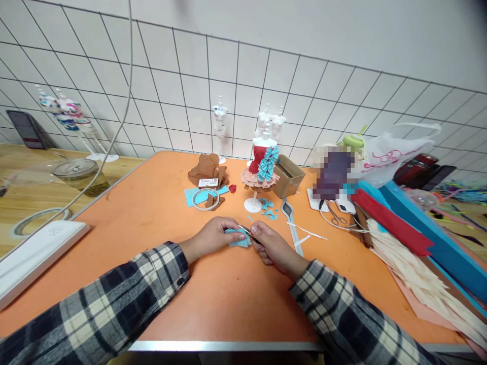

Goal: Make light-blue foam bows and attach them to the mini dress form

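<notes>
My left hand (219,234) is closed in a pinch on a small pleated piece of light blue crepe paper (240,240) above the orange table. In my right hand (276,247) is a slim dark tool with a silvery tip (248,233), held against the top of the paper; its exact kind is too small to tell. Just beyond my hands stands a small white dress form (254,205) wearing a red bodice (259,160), a peach ruffled skirt (249,178) and a band of light blue ruffles (268,163). Blue paper scraps (268,209) lie beside its base.
A roll of tape (206,199) lies on blue paper, near brown crepe paper (205,171). A cardboard box (292,180) stands behind. Rightward are scissors (337,216), a zipper-like grey strip (293,230) and paper strips (411,263). A white case (45,253) sits left.
</notes>
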### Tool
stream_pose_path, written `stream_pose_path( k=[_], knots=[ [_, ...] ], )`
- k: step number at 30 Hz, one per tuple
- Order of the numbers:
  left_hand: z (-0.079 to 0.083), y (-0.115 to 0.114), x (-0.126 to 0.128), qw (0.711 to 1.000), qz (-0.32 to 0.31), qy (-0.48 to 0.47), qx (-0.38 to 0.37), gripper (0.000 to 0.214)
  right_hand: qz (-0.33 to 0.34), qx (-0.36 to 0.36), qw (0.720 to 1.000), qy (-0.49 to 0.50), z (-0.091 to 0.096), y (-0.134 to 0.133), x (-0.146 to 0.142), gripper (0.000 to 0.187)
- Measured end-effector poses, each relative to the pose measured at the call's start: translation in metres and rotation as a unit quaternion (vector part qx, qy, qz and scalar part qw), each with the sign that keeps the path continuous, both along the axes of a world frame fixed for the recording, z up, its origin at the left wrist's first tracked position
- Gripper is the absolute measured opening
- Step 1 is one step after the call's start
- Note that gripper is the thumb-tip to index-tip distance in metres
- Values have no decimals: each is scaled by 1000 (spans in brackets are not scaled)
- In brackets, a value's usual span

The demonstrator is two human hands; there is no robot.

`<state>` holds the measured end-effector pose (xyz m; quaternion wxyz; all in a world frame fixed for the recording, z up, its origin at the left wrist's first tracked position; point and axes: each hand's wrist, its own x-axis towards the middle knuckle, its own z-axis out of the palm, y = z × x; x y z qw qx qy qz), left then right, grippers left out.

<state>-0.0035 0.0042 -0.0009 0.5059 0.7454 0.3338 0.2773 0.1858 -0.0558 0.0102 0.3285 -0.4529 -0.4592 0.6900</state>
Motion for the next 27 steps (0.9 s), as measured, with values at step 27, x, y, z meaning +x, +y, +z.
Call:
stream_pose_path(
  k=[27],
  knots=[
    [-2,0,1,998,14,-27,-56,33,-9,-12,1000,22,-1,-1,-1,38]
  ],
)
